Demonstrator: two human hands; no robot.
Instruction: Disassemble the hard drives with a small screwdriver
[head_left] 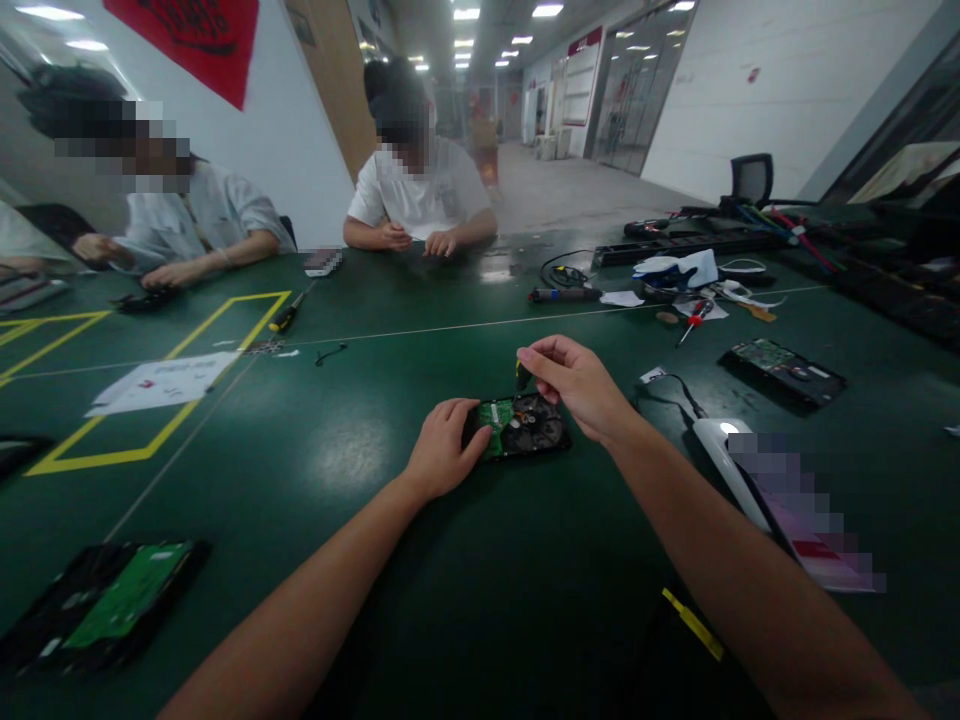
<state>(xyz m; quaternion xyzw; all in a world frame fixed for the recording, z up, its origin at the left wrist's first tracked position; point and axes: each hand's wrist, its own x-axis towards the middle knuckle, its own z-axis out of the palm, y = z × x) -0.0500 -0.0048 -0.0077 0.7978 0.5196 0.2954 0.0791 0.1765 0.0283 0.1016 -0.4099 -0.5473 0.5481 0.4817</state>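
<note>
In the middle of the green table lies a hard drive (534, 428), its green circuit board and dark round motor area facing up. My left hand (448, 450) grips its left end, thumb over the board and fingers round the far edge. Above the drive's right half, my right hand (574, 385) pinches a small black-and-yellow screwdriver (523, 374). The screwdriver stands roughly upright with its tip down at the drive; whether the tip sits in a screw is too small to tell.
Other hard drives lie at front left (112, 600) and at right (784, 372). A white device with a cable (720, 455) is beside my right forearm. Further back are a yellow-black screwdriver (287, 315), a red screwdriver (697, 320) and papers (165, 382). Co-workers sit across the table.
</note>
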